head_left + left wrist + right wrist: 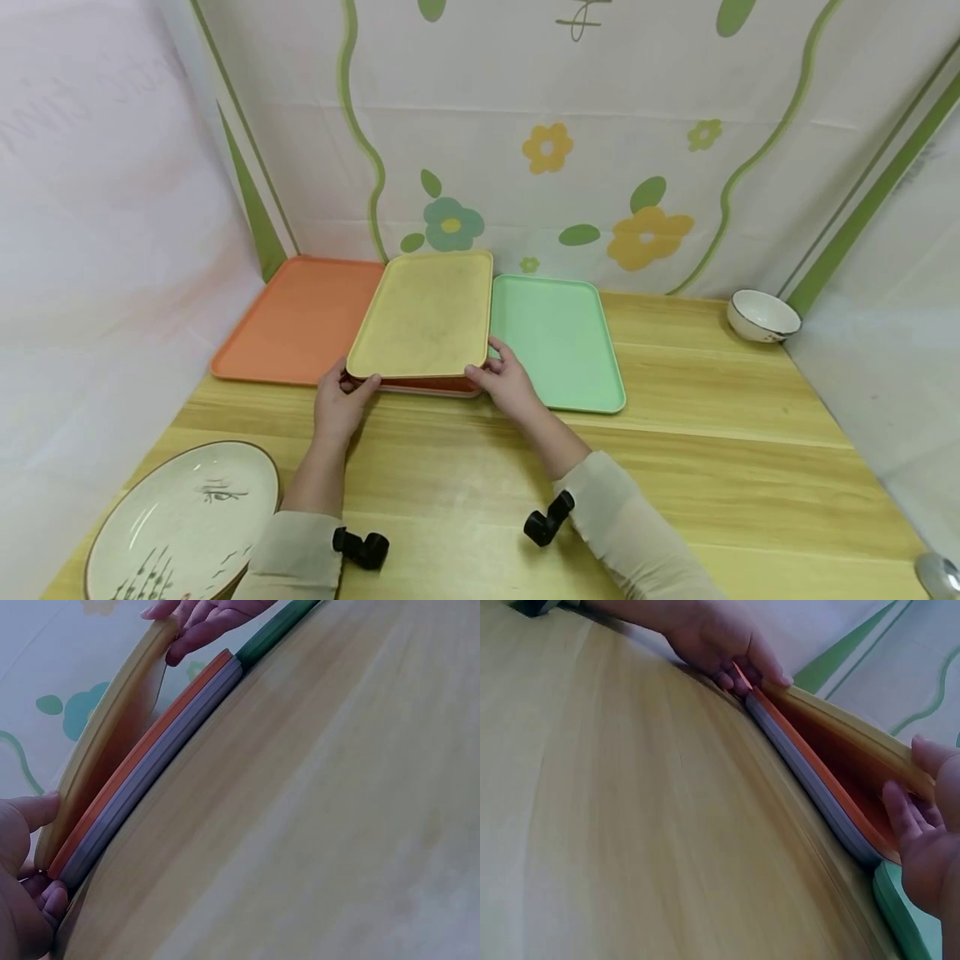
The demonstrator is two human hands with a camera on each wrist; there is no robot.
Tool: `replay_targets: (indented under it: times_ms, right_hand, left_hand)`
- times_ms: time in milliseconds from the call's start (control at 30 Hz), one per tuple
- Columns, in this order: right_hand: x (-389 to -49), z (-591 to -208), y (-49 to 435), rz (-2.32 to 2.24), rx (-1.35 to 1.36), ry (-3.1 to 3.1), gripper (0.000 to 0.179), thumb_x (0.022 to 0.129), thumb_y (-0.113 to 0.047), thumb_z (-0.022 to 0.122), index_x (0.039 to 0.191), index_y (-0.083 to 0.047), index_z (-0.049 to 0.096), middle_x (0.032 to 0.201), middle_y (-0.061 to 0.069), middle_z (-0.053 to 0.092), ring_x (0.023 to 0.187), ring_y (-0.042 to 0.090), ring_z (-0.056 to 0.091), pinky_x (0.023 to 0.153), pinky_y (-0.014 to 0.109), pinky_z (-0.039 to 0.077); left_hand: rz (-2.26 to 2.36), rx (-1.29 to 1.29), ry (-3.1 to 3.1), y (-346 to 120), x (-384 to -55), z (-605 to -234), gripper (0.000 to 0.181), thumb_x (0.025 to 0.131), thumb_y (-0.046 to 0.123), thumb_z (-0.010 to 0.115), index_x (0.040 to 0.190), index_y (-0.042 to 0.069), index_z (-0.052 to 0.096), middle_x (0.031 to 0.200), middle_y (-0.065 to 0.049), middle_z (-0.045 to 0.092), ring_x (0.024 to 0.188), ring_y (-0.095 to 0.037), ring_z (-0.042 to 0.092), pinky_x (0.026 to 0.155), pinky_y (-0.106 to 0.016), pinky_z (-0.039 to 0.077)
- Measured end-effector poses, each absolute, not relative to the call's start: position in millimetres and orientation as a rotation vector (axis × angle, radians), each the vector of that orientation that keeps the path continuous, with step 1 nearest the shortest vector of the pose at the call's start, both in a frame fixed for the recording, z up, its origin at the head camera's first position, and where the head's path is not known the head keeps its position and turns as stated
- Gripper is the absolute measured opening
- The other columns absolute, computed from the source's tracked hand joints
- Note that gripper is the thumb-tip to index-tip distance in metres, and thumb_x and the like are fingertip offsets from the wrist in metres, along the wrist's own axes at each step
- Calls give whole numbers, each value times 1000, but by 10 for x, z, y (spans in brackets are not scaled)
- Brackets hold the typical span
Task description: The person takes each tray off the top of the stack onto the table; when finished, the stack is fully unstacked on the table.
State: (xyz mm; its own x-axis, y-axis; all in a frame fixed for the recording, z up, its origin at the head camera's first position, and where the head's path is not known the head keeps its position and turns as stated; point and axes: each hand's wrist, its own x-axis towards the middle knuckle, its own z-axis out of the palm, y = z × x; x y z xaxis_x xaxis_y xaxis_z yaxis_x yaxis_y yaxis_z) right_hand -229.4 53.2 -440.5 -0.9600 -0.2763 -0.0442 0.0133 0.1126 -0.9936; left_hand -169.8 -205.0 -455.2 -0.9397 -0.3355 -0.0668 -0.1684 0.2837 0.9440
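Observation:
A yellow tray [423, 312] is raised at its front edge, tilted over a stack of an orange tray [142, 750] on a lavender tray [169, 739]. My left hand [337, 406] pinches its front left corner, thumb on top. At the front right corner, my right hand [512, 385] grips the same tray between thumb and fingers. In the right wrist view, a dark gap shows between the yellow tray [847, 727] and the orange one. A wider orange tray [300, 321] lies on the left, and a green tray [558, 342] on the right.
A large oval plate [187, 517] with a brown rim lies at the front left of the wooden table [720, 467]. A small white bowl [763, 317] stands at the back right. Behind the trays hangs a flower-printed cloth [585, 92].

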Motion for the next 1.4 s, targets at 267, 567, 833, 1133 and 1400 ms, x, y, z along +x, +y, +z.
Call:
replay_targets:
  times_ms: [267,567,833,1133,1400]
  right_hand:
    - [-2274,-4414,536,-2158,-146,1832,81,95,1,58,159,-17,11,86,1,59,81,10,65,83,27,56]
    - [-2285,-4380,706,-2324,-61,1621,79,95,9,52,158,-23,17,76,-5,57,73,7,62,79,22,57]
    - [-2262,-4315,987,-2400,-80,1523,79,96,10,48,159,-21,14,96,-2,69,82,8,69,77,21,57]
    - [-2211,-4157,1480,-2443,-126,1525,76,98,8,42,159,-18,7,101,-5,72,89,7,70,84,21,56]
    - [-2138,-4101,2115,-2532,-196,1448,70,99,7,38,159,-15,10,104,-2,73,88,9,71,83,23,57]
  left_hand:
    - [-1655,365,-2380,-2019,-1738,-4591,52,92,22,70,133,-5,52,115,-18,54,89,-17,46,75,-20,41]
    - [-1665,374,-2404,-2025,-1751,-4582,70,92,18,69,146,-10,35,114,-20,53,92,-19,46,74,-16,38]
    - [-1613,416,-2456,-2029,-1728,-4551,71,92,12,66,149,-8,30,140,-30,38,116,-34,47,92,-30,45]
    - [-1576,485,-2491,-2038,-1706,-4544,69,93,14,64,148,-9,30,145,-31,30,123,-39,41,106,-48,39]
    - [-1574,493,-2486,-2076,-1694,-4553,69,93,15,65,148,-9,30,146,-31,31,120,-35,40,102,-45,39]
